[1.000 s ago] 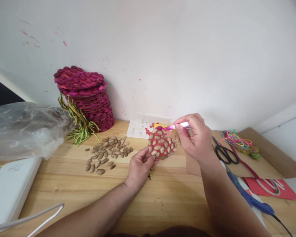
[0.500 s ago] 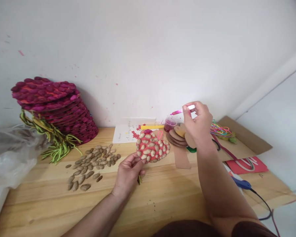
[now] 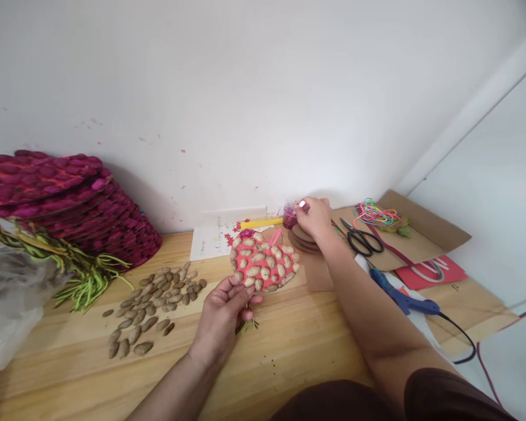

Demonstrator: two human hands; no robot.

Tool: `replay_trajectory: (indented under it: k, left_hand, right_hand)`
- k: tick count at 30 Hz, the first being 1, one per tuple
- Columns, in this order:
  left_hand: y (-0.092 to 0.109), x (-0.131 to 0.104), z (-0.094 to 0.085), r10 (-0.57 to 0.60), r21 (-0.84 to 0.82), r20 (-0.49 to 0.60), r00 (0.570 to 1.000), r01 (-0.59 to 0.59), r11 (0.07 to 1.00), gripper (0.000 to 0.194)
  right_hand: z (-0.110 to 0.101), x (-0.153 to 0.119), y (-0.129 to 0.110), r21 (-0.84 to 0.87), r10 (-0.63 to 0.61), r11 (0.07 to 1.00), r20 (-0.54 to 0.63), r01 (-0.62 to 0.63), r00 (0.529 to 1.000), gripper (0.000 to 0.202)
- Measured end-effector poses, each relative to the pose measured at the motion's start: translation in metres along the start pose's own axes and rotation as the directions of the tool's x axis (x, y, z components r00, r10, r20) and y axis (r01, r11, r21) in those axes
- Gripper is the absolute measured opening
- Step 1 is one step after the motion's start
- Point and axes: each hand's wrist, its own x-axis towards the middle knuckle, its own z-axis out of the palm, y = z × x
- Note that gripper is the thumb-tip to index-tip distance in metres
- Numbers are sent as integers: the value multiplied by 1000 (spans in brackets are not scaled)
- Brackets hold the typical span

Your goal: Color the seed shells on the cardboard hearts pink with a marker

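Loose peanuts (image 3: 159, 302) lie on the bench (image 3: 307, 336) left of the left hand (image 3: 221, 310), which pinches a red peanut-studded piece (image 3: 265, 261) by its lower edge, while the right hand (image 3: 315, 217), well apart, grips a white-ended brush (image 3: 302, 204) at a purple-stained cup (image 3: 290, 218), left of black scissors (image 3: 364, 241).

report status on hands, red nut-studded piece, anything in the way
Left hand pinching red nut-studded piece by lower left edge. Right hand at cup of purple liquid, holding white-ended tool. Purple only at piece's upper left. Brown discs close beside cup.
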Motion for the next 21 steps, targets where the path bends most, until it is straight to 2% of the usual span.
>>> replay_trajectory:
  k: [6,10,14,21]
  left_hand:
    - [1,2,1,90,-29,-15,996,-90,996,53]
    - [-1,3,0,72,-65,-43,996,-75,995,57]
    - [-4,4,-1,49,-101,-11,999,-50,994,57]
    - [-5,5,1,53,-50,17,998,-52,997,57]
  right_hand:
    - [2,0,2,-25,24,999,8,-23,1000,26]
    - [2,0,3,-14,25,1000,-6,-25,1000,27]
    - [2,0,3,16,25,1000,-28,-25,999,27]
    - [-3,0,4,111,39,993,-74,-31,996,27]
